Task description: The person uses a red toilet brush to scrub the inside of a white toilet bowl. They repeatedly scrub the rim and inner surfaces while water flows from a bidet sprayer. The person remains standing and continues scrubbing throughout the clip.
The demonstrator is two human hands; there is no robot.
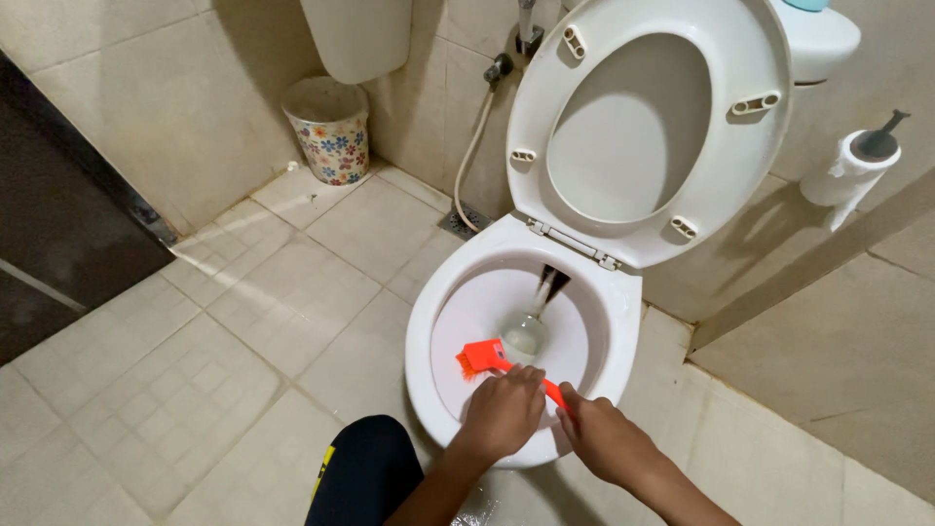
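Head view: left hand (504, 411) and right hand (602, 435), both closed around an orange brush (484, 357), long axis 4-to-10 o'clock, head pointing 10 o'clock inside the toilet bowl (426, 336).

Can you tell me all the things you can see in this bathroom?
white ceramic toilet bowl: one, white, centre, on the floor
white toilet seat and lid: one, white, raised upright behind the bowl
orange plastic scrubbing brush: one, orange, head inside the bowl
flower-patterned waste bin: one, white with coloured flowers, in the far corner
white spray hose: one, hanging on the wall left of the toilet
white toilet paper roll: one, on a wall holder, right
beige floor tiles: many, beige, all around
left hand: one, grip closed on the brush handle
right hand: one, at the handle's end
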